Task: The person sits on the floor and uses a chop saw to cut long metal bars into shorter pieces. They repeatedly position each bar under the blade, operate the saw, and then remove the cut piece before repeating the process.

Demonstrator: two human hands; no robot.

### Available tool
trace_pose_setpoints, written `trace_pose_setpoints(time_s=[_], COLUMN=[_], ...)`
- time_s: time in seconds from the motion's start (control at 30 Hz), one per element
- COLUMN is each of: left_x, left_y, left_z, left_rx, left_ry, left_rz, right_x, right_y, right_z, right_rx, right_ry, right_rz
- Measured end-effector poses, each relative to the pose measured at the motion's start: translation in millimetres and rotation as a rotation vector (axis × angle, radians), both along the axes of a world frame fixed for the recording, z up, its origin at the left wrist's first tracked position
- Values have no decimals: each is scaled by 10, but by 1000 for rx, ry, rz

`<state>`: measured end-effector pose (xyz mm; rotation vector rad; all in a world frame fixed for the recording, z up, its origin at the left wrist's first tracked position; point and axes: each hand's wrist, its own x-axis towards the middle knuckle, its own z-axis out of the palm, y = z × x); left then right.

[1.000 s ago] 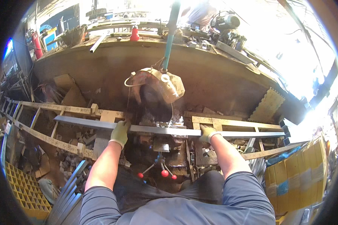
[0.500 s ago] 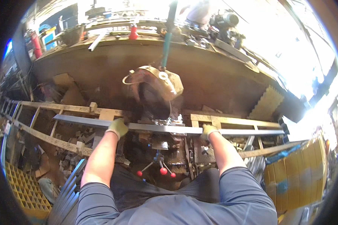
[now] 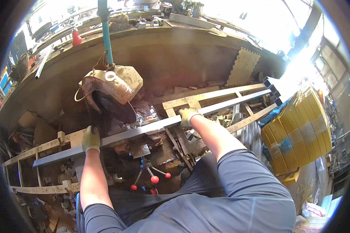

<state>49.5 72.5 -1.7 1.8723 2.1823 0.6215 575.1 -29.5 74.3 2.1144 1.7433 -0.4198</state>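
Observation:
A long, straight silver metal bar (image 3: pixel 144 129) slants across the middle, rising to the right. My left hand (image 3: pixel 91 139), in a yellowish work glove, is closed on it left of the saw. My right hand (image 3: pixel 188 117), gloved alike, grips it farther along, right of the saw. Just beyond the bar stands a cut-off saw with a worn, rusty guard (image 3: pixel 120 83) and a dark round disc (image 3: pixel 118 109). Below the bar, nearer my body, is a spoked handle with red knobs (image 3: pixel 154 179). My fingers' undersides are hidden behind the bar.
Wooden rails (image 3: pixel 210 96) run along both sides, with small offcuts (image 3: pixel 68 204) strewn beneath. Square tubes with open ends (image 3: pixel 275 101) lie at right, beside a yellow stack (image 3: pixel 299 132). A teal post (image 3: pixel 106 40) rises behind the saw, before a cluttered ledge (image 3: pixel 151 37).
The whole view has turned to the right, so the saw now appears farther left and the bar slants. Both hands stay closed on the bar, on either side of the saw.

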Motion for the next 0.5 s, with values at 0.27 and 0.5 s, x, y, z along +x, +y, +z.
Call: trace_pose_setpoints(time_s=[0.27,0.5], left_x=[31,26], left_y=[-102,-225], left_z=[-15,97], left_rx=[89,51], left_ry=[41,19], left_rz=[19,102], right_x=[157,11], right_y=[109,98], right_z=[-212,-93], right_rx=[25,-44], right_ry=[35,2], right_rz=[12,30])
